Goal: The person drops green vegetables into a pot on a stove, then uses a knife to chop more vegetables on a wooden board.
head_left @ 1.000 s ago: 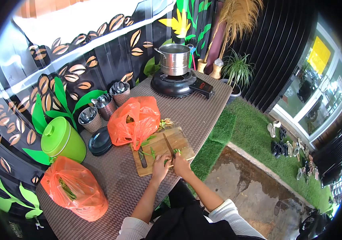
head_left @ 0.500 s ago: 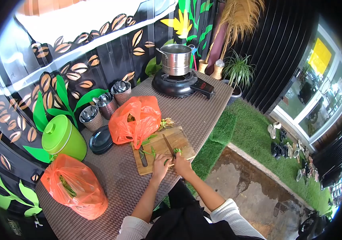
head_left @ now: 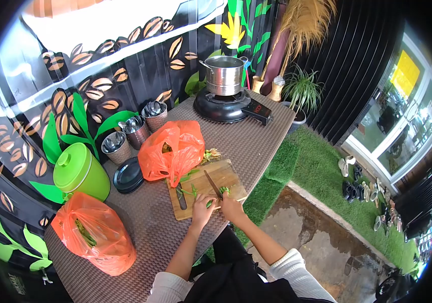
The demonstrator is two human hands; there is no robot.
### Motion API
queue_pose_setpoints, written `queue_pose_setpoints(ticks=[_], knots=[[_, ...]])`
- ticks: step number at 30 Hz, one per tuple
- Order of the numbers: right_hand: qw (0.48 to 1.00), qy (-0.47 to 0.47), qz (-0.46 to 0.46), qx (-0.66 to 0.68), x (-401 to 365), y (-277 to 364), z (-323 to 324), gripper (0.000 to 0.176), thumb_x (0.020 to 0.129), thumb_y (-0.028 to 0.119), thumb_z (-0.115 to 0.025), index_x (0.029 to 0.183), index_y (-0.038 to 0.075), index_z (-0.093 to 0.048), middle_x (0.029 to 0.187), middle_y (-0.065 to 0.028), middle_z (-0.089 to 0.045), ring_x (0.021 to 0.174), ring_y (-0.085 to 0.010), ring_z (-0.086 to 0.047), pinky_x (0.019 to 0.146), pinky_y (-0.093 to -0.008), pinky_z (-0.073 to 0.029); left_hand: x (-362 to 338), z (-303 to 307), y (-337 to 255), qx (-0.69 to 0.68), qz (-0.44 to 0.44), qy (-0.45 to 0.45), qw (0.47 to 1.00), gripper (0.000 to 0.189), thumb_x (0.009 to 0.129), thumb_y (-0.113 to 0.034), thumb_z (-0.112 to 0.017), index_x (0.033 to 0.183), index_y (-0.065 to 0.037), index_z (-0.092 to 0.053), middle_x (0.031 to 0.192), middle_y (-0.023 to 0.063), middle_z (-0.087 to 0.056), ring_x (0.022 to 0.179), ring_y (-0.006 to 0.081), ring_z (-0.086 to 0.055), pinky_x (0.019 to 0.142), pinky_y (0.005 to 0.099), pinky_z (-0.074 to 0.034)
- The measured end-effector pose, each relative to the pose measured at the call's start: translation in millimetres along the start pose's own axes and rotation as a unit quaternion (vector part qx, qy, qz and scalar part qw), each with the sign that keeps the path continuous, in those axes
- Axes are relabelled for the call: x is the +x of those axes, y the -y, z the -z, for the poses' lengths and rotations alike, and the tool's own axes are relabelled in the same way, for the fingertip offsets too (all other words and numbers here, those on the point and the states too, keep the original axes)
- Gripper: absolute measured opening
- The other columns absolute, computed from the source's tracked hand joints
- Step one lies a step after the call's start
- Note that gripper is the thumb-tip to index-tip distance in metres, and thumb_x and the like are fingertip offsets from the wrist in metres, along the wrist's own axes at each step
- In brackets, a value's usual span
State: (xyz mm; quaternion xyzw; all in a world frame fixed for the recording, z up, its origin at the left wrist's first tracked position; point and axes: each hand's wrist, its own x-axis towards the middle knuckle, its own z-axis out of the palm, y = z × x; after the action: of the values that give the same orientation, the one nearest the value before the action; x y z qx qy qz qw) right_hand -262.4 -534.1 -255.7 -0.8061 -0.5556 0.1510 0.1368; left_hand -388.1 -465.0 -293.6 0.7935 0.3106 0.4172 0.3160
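Note:
My right hand [head_left: 232, 208] is wrapped round the handle of a knife [head_left: 212, 183], its blade pointing away from me over a wooden cutting board [head_left: 231, 177]. Chopped greens [head_left: 225, 190] lie beside the blade, just above my right fingers. To the left, my left hand [head_left: 203, 208] rests at the board's near side, fingers curled on green stems [head_left: 210, 203] close to the knife. A longer green sprig [head_left: 190, 191] lies by its knuckles. An orange plastic bag [head_left: 171, 151] stands against the board's far left edge, with roots and stems [head_left: 210, 155] showing beside it.
Another orange bag [head_left: 95, 237] holding greens sits at the near left. Behind are a green lidded bucket [head_left: 79, 171], black plates [head_left: 128, 175] and cutlery cups [head_left: 116, 147]. A steel pot [head_left: 224, 76] stands on a black stove [head_left: 221, 106]. The table's right edge [head_left: 269, 156] drops to grass.
My left fingers have lifted and curled a little, drawing slightly away from the knife. My right hand and the knife have barely moved.

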Motion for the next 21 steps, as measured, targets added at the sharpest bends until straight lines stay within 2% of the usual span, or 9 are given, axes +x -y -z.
queue_pose_setpoints(ticks=[2,6,11,15,18,21], knots=[[1.0,0.017,-0.011,-0.012,-11.4,3.9,3.6,0.028,0.09,0.016,-0.052,0.106,-0.002,-0.039,0.077,-0.0239,-0.065,0.075,-0.0421,-0.066,0.063,-0.0496,-0.054,1.3,-1.6,-0.7,0.0,-0.002,0.002,1.0,0.011,0.079,-0.01,-0.067,0.087,-0.003,-0.069,0.089,0.0109,-0.064,0.09,0.0303,-0.056,0.081,0.0382,-0.045],[0.999,-0.007,-0.045,-0.014,-19.6,10.9,-7.9,0.026,0.091,0.017,-0.05,0.106,-0.002,-0.04,0.078,-0.0238,-0.066,0.077,-0.0424,-0.066,0.065,-0.0505,-0.054,1.3,0.2,-2.9,0.014,-0.005,0.004,1.0,0.012,0.081,-0.009,-0.066,0.09,-0.002,-0.07,0.088,0.0107,-0.063,0.09,0.0294,-0.055,0.081,0.0379,-0.045],[1.0,-0.013,0.007,0.012,0.3,0.2,-6.2,0.023,0.094,0.021,-0.047,0.103,0.001,-0.04,0.076,-0.0229,-0.065,0.071,-0.0395,-0.067,0.058,-0.0482,-0.055,0.6,-2.9,1.2,0.016,0.0,0.013,1.0,0.015,0.081,-0.01,-0.065,0.093,-0.002,-0.07,0.086,0.0105,-0.063,0.089,0.029,-0.054,0.081,0.0377,-0.045],[1.0,-0.009,-0.007,-0.01,-12.6,5.3,-10.5,0.024,0.095,0.022,-0.046,0.103,0.001,-0.039,0.074,-0.0235,-0.065,0.07,-0.0401,-0.067,0.057,-0.0484,-0.054,0.7,-1.7,0.8,0.027,0.002,0.015,1.0,0.015,0.082,-0.01,-0.066,0.094,-0.002,-0.071,0.087,0.0104,-0.063,0.09,0.0286,-0.055,0.081,0.0369,-0.045],[0.998,-0.032,-0.057,0.002,-16.1,15.1,-12.4,0.025,0.095,0.023,-0.045,0.104,0.0,-0.039,0.076,-0.0258,-0.065,0.075,-0.0434,-0.066,0.063,-0.0512,-0.053,0.0,-2.3,1.8,0.025,0.002,0.013,1.0,0.015,0.082,-0.01,-0.066,0.094,-0.002,-0.071,0.088,0.0101,-0.064,0.091,0.0284,-0.055,0.081,0.0365,-0.045],[0.999,-0.018,-0.041,-0.019,-4.5,15.7,-7.7,0.022,0.09,0.017,-0.05,0.104,0.003,-0.041,0.081,-0.0228,-0.067,0.076,-0.0387,-0.068,0.064,-0.0477,-0.056,-0.6,-2.2,0.1,0.026,-0.003,0.015,1.0,0.015,0.081,-0.01,-0.066,0.094,-0.002,-0.071,0.089,0.01,-0.064,0.091,0.0283,-0.055,0.082,0.0365,-0.045]])
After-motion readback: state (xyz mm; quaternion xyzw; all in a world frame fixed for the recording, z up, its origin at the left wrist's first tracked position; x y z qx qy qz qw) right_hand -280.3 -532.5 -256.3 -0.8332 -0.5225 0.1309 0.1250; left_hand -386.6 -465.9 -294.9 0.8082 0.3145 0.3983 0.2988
